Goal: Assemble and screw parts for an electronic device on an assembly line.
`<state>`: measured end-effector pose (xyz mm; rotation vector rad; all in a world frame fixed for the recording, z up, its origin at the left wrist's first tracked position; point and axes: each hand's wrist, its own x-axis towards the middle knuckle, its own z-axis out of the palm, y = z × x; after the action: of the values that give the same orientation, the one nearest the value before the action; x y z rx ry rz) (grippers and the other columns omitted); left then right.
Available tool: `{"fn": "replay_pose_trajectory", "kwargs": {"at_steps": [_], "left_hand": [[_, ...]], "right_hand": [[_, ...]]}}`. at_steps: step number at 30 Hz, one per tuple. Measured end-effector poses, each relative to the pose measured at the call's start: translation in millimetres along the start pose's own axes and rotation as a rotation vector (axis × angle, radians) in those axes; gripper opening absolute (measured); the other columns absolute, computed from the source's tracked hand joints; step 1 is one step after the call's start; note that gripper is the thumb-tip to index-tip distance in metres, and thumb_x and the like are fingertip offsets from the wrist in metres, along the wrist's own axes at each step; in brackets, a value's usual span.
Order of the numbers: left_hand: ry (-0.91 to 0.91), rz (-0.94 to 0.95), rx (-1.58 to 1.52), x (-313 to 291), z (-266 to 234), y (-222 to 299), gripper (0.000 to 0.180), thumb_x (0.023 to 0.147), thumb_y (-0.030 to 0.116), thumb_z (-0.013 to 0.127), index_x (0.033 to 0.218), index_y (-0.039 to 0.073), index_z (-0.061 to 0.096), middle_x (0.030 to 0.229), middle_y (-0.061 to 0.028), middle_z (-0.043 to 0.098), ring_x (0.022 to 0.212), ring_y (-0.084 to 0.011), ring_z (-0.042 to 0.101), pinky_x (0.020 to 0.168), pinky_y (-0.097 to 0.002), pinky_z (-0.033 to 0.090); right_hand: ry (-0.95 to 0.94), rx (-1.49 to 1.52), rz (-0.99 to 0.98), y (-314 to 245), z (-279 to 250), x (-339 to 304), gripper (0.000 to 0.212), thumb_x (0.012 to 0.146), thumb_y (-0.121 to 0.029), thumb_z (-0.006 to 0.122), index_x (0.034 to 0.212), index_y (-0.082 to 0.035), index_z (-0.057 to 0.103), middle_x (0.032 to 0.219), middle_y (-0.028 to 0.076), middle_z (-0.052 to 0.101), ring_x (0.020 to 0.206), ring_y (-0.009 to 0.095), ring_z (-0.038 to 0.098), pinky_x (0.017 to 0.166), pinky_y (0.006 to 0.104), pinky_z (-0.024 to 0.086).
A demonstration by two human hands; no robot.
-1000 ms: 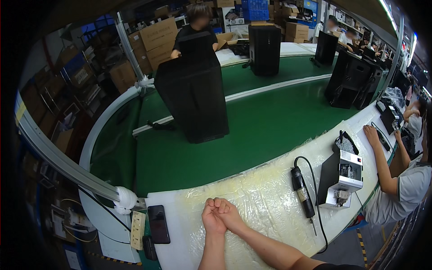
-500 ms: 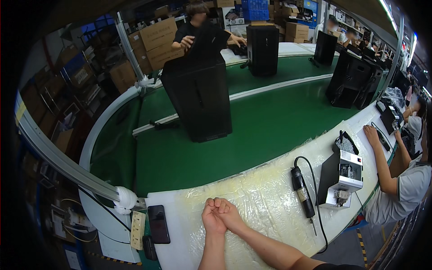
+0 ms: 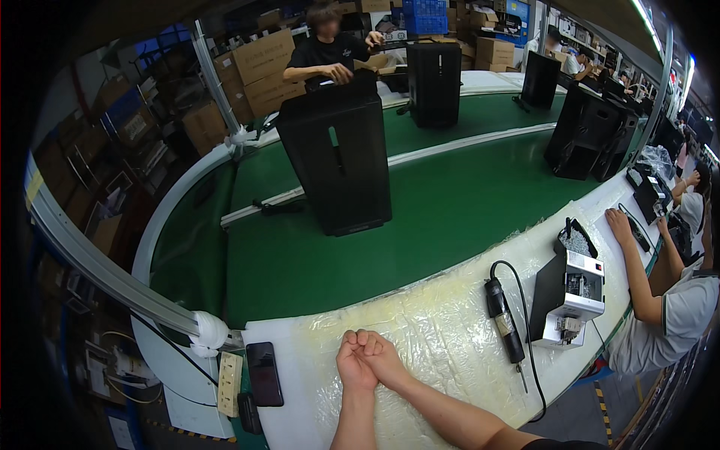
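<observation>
My left hand (image 3: pixel 354 366) and my right hand (image 3: pixel 384 361) rest against each other, fingers curled together, on the plastic-wrapped white bench top (image 3: pixel 442 337). Both are closed, with no object showing in them. To the right of them lies a black power screwdriver (image 3: pixel 504 321), its bit toward me and its cable looping around. Left of my hands is a dark smartphone (image 3: pixel 265 374), lying flat. Beyond the bench, a tall black speaker-like cabinet (image 3: pixel 337 165) stands upright on the green conveyor belt (image 3: pixel 300 277).
A screw feeder (image 3: pixel 574 300) and a black tray of screws (image 3: pixel 576 238) sit at the right. A power strip (image 3: pixel 229 384) is by the phone. More black cabinets (image 3: pixel 435 86) stand on the belts. One co-worker (image 3: pixel 326 56) works opposite; another's forearm (image 3: pixel 634 259) rests at the right.
My hands have not moved. The dark piece held up by the co-worker opposite is no longer raised, and that person's arms have shifted. The near cabinet sits slightly further right, its front slot now lighter.
</observation>
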<state>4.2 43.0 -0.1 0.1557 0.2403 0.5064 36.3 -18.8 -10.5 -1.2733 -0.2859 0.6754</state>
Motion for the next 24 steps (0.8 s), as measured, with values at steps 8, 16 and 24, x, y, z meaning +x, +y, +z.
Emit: {"fn": "replay_pose_trajectory", "kwargs": {"at_steps": [8, 16, 24], "left_hand": [[0.01, 0.003, -0.009, -0.1, 0.8, 0.3, 0.013, 0.089, 0.005, 0.046, 0.078, 0.011, 0.049, 0.073, -0.0037, 0.048, 0.059, -0.0148, 0.043, 0.059, -0.0303, 0.039], [0.013, -0.001, -0.008, -0.2, 1.9, -0.2, 0.013, 0.089, 0.006, 0.046, 0.078, 0.011, 0.049, 0.074, -0.004, 0.048, 0.059, -0.0148, 0.043, 0.058, -0.0301, 0.039], [0.016, 0.001, -0.008, -0.3, 1.6, 0.0, 0.013, 0.089, 0.006, 0.045, 0.077, 0.011, 0.05, 0.074, -0.0041, 0.049, 0.058, -0.0148, 0.043, 0.058, -0.0302, 0.039]], "right_hand": [[-0.01, 0.008, 0.001, 2.8, 0.1, 1.0, 0.016, 0.084, -0.008, 0.068, 0.097, -0.004, 0.059, 0.086, -0.003, 0.053, 0.078, 0.005, 0.047, 0.074, 0.0176, 0.042], [-0.006, 0.008, 0.002, 5.0, -0.6, 1.6, 0.014, 0.086, -0.008, 0.067, 0.096, -0.004, 0.058, 0.087, -0.002, 0.053, 0.08, 0.006, 0.049, 0.077, 0.0185, 0.044], [0.002, -0.002, -0.011, -3.0, 1.6, -0.5, 0.014, 0.083, -0.007, 0.067, 0.094, -0.006, 0.058, 0.082, -0.005, 0.049, 0.073, 0.003, 0.042, 0.07, 0.0166, 0.04]]}}
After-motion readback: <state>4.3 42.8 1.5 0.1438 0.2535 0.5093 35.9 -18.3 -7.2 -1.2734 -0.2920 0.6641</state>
